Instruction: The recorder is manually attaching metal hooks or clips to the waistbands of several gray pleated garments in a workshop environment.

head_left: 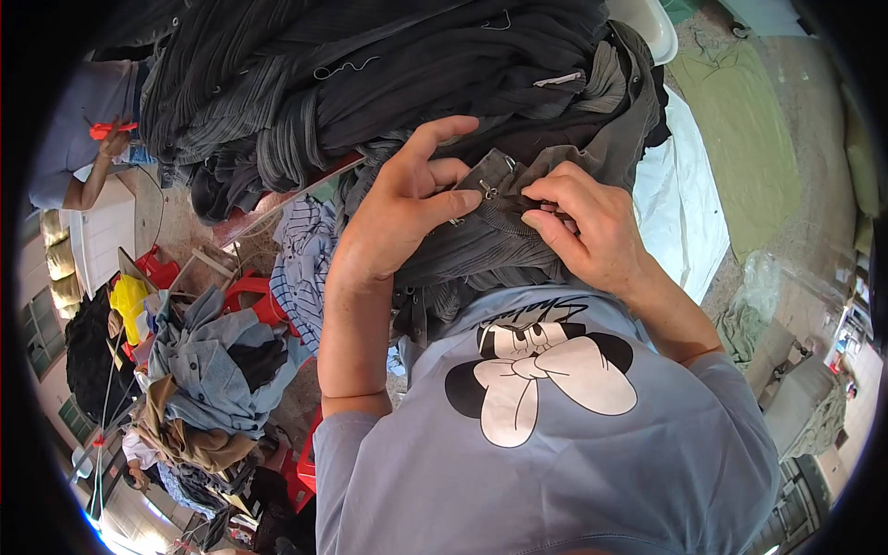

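Observation:
A dark grey garment (481, 239) with a zip lies across my lap and the near edge of a big pile of dark clothes. At its top edge sit small metal fittings (487, 191), and a curved row of zip teeth (507, 225) runs below them. My left hand (407, 199) pinches the cloth edge beside the fittings between thumb and bent fingers, its index finger raised. On the other side, my right hand (592, 222) has its fingertips closed on the cloth by the zip. What lies deep between the right fingertips is partly hidden.
The dark clothes pile (370, 83) fills the far side. Left are a striped blue garment (301, 264), a heap of denim and brown clothes (208, 365) and red stools (248, 294). A person (83, 139) holds something red at far left. White sheeting (680, 194) covers floor at right.

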Demonstrator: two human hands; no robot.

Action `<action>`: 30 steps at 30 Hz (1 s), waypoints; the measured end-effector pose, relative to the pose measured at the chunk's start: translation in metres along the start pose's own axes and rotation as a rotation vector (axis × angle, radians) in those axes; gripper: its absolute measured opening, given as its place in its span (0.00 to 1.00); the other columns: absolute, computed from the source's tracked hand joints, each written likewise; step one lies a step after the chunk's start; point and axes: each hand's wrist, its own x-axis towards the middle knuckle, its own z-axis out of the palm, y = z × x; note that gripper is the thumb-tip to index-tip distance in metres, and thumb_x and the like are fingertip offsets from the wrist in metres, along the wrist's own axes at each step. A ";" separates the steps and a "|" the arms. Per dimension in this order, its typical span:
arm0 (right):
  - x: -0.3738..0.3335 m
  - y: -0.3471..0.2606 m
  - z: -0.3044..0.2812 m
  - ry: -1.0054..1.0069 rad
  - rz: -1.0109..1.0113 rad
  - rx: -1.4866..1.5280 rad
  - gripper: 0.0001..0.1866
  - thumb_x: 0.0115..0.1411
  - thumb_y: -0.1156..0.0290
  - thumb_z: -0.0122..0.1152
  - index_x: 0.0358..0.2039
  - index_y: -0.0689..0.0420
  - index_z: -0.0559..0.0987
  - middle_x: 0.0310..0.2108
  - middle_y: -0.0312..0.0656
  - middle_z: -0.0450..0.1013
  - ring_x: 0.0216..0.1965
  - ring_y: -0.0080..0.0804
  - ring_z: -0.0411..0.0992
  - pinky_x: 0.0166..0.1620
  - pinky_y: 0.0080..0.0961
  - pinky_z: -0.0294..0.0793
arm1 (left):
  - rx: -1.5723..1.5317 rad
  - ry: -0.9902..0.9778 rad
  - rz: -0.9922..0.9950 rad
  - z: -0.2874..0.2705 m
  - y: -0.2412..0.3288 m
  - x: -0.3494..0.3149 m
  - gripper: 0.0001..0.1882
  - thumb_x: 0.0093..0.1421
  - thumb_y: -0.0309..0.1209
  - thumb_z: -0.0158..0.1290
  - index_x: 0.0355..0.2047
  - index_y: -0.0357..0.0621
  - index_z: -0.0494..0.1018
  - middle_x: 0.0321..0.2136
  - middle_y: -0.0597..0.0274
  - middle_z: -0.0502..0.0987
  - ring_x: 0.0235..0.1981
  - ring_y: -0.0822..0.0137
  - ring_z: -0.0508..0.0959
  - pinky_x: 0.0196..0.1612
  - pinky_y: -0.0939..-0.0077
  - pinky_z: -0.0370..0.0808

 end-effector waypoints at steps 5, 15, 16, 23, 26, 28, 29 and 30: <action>0.002 0.001 0.000 0.003 0.003 0.032 0.10 0.59 0.77 0.67 0.41 0.64 0.77 0.32 0.44 0.74 0.25 0.32 0.76 0.27 0.23 0.74 | -0.026 0.042 0.017 0.001 -0.002 -0.001 0.37 0.57 0.17 0.58 0.67 0.33 0.59 0.36 0.60 0.81 0.37 0.75 0.78 0.45 0.84 0.72; 0.003 0.000 0.006 0.025 0.048 0.037 0.08 0.61 0.71 0.67 0.38 0.59 0.77 0.30 0.40 0.73 0.27 0.36 0.77 0.29 0.30 0.75 | -0.071 0.090 -0.009 0.002 -0.007 0.000 0.35 0.57 0.15 0.56 0.66 0.34 0.61 0.33 0.61 0.81 0.35 0.76 0.77 0.43 0.83 0.72; 0.003 0.000 0.006 0.026 0.047 0.036 0.08 0.61 0.71 0.67 0.38 0.59 0.77 0.30 0.40 0.73 0.27 0.36 0.77 0.29 0.30 0.75 | -0.064 0.096 -0.013 0.002 -0.007 0.001 0.35 0.57 0.15 0.56 0.66 0.34 0.61 0.33 0.61 0.81 0.35 0.76 0.77 0.43 0.83 0.72; 0.005 0.003 0.010 0.042 0.051 0.044 0.08 0.61 0.71 0.67 0.37 0.59 0.77 0.31 0.40 0.74 0.27 0.36 0.77 0.30 0.30 0.75 | -0.070 0.103 -0.013 0.002 -0.009 0.003 0.35 0.56 0.16 0.57 0.65 0.34 0.62 0.32 0.62 0.82 0.35 0.77 0.77 0.42 0.83 0.72; 0.005 0.003 0.010 0.043 0.054 0.055 0.08 0.61 0.71 0.67 0.38 0.59 0.77 0.31 0.40 0.74 0.27 0.36 0.77 0.30 0.30 0.75 | -0.080 0.114 -0.018 0.002 -0.010 0.003 0.34 0.56 0.16 0.57 0.64 0.33 0.63 0.32 0.62 0.82 0.34 0.77 0.77 0.42 0.84 0.72; 0.005 0.003 0.010 0.037 0.060 0.064 0.08 0.61 0.70 0.66 0.38 0.59 0.77 0.31 0.40 0.74 0.27 0.36 0.77 0.30 0.30 0.75 | -0.088 0.127 -0.021 0.001 -0.011 0.004 0.34 0.56 0.16 0.57 0.64 0.33 0.63 0.32 0.62 0.82 0.34 0.77 0.78 0.42 0.84 0.72; 0.005 0.003 0.009 0.029 0.066 0.055 0.08 0.61 0.70 0.66 0.38 0.59 0.77 0.31 0.40 0.74 0.27 0.36 0.77 0.30 0.30 0.75 | -0.092 0.120 -0.014 0.001 -0.011 0.004 0.34 0.56 0.16 0.57 0.64 0.33 0.63 0.33 0.62 0.82 0.34 0.77 0.78 0.42 0.84 0.72; 0.005 0.003 0.009 0.024 0.079 0.047 0.08 0.61 0.70 0.66 0.38 0.59 0.77 0.31 0.40 0.74 0.27 0.37 0.77 0.30 0.30 0.75 | -0.094 0.118 -0.021 0.000 -0.011 0.005 0.34 0.56 0.16 0.57 0.64 0.33 0.63 0.33 0.62 0.82 0.34 0.77 0.78 0.42 0.84 0.72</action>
